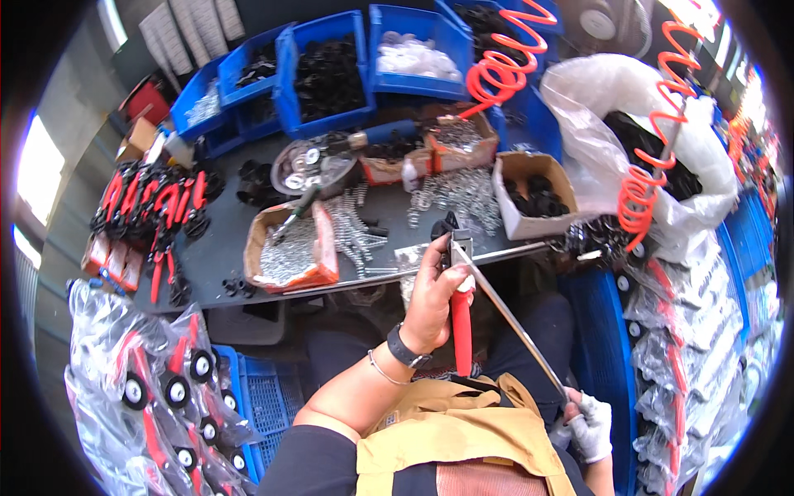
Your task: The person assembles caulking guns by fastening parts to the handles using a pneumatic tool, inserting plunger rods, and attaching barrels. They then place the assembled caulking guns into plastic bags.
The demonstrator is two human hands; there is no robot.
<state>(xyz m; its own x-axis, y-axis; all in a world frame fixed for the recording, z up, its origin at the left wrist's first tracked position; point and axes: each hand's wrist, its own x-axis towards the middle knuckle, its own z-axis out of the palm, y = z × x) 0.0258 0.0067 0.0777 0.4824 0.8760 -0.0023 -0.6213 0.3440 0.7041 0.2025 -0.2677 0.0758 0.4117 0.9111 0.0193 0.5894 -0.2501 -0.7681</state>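
In the middle, before the table edge, my left hand (434, 302) is closed round a red-handled part (462, 335) with a black head (447, 227). A shiny metal bracket shows at its upper end. A long thin metal rod (509, 312) slants from beside this bracket down to my right hand (589, 426). That hand wears a white glove with bare fingertips, and its fingers are closed round the rod's lower end. Whether the rod is joined to the red-handled part I cannot tell. Nearest the left hand on the table lie loose small metal pins (356, 236).
Blue bins (287, 83) of small parts line the table's back. An open carton (331, 256) of metal pins stands near the front edge, another carton (533, 221) holds black parts. Red-and-black parts (157, 198) pile up left. Red coiled hoses (637, 198) hang right. Bagged wheeled items (165, 388) stand lower left.
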